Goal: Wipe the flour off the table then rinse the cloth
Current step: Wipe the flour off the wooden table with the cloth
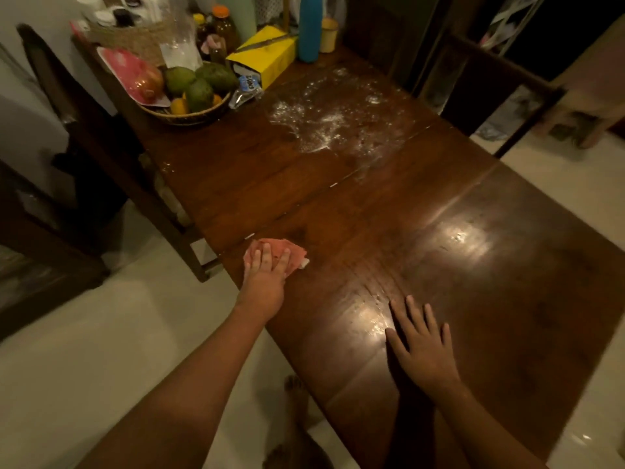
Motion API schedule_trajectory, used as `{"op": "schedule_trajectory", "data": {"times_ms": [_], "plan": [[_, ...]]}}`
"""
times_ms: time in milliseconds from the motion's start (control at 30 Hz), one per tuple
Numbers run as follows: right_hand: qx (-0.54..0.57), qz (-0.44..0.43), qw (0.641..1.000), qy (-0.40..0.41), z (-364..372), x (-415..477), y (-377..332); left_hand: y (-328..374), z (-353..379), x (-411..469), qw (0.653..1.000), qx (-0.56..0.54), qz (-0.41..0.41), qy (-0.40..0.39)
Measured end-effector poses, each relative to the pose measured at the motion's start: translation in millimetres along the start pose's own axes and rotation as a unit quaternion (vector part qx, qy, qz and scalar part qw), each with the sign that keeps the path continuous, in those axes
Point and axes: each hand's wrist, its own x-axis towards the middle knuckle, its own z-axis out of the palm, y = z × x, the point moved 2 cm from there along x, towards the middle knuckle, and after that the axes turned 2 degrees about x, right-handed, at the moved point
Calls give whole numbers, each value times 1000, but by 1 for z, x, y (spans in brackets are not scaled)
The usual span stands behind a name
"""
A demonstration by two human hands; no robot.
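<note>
Right now the left hand [265, 277] lies flat on a pink cloth [295, 253], its fingers [267, 256] straight and spread, pressing the cloth onto the dark wooden counter [507, 265] without curling round it. The cloth sits just beside the counter's left edge, about halfway along its length, bunched, with a pale corner sticking out on its right side. The right hand [422, 350] rests palm down on the bare wood nearer the near edge. Its fingers are also straight and splayed, and it holds nothing. The two hands are well apart.

Flour [331, 120] is scattered in a white patch toward the far end of the counter, between the middle and the right edge, well apart from the cloth. Faint wet-looking streaks show on the wood around the right hand.

At the far left corner stands a woven basket [189, 119] holding green fruit. A yellow box [267, 57] lies just beside it, with a blue bottle [309, 28] upright near the far edge.
</note>
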Motion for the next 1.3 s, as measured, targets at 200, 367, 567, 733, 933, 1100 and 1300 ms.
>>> {"op": "schedule_trajectory", "data": {"times_ms": [200, 367, 567, 733, 933, 1100, 1300], "plan": [[16, -2, 1000, -25, 6, -61, 19, 32, 20, -54, 997, -2, 65, 51], [37, 9, 999, -25, 4, -82, 38, 79, 30, -97, 998, -1, 61, 6], [-32, -3, 999, 10, -9, -101, 85, 134, 40, -130, 993, 5, 109, -32], [-43, 3, 998, -35, -38, -113, 151, 201, 37, -121, 997, -13, 62, -31], [-74, -22, 995, -66, -78, -108, 261, 307, 40, -98, 995, -64, -66, -35], [-110, -49, 986, -111, -120, -87, 325, 405, 56, -88, 998, 3, 47, -51], [-110, -111, 981, -111, -175, -14, 349, 434, 56, -59, 996, -56, -31, -57]]}}
